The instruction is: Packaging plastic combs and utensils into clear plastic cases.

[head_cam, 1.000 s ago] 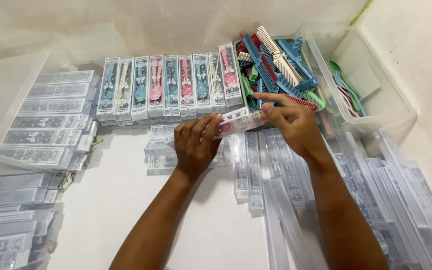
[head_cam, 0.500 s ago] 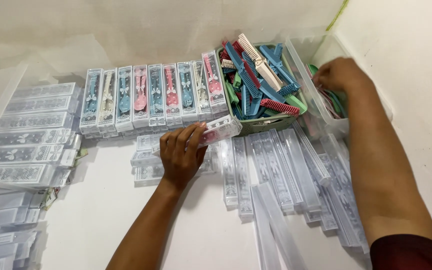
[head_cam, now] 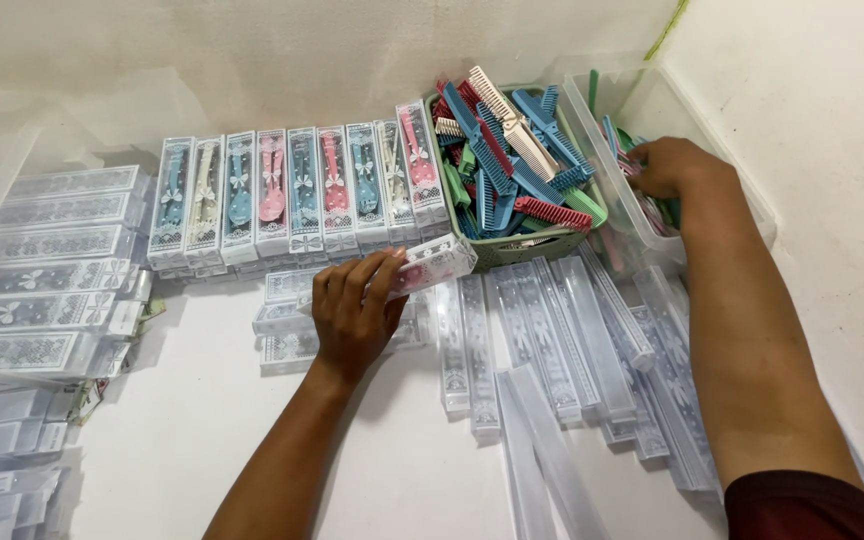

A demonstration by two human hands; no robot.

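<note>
Here, left hand (head_cam: pixel 354 315) clamps a clear box (head_cam: pixel 430 266) — right hand (head_cam: pixel 674 165) curled in the clear bin (head_cam: pixel 752 200).

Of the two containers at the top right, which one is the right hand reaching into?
The right hand reaches into the clear plastic box by the wall, not the green basket piled with combs beside it.

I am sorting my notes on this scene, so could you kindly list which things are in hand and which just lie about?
In hand:
left hand holding clear box
right hand in clear tub

Lying about:
basket of combs
row of filled boxes
empty sleeves
</note>
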